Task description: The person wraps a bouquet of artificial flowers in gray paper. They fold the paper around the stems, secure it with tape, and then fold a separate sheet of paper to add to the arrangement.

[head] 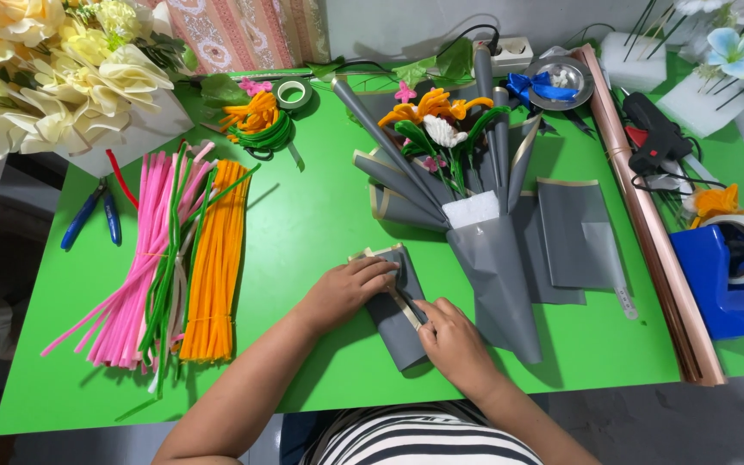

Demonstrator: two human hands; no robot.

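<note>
Hands come first, nearest the striped shirt: the right hand (pixel 454 337) lies flat with its fingers pressed down on a folded grey wrapping sheet with a cream edge (pixel 398 323) at the near middle of the green table (pixel 303 224), while the left hand (pixel 350 288) presses the sheet's upper fold, fingers curled over the crease. Neither hand pinches; both bear down on the paper. This sheet looks only part folded and lies apart from the bouquet. Just beyond, a grey paper cone holding orange, white and pink pipe-cleaner flowers (pixel 467 215) already carries several folded grey layers, so the wrapping seems well along but unfinished. More flat grey sheets (pixel 574 232) wait beside it. Left, bundles of pink, green and orange pipe cleaners (pixel 174 258) lie unused. Farther back sits a roll of green tape (pixel 293 93).
</note>
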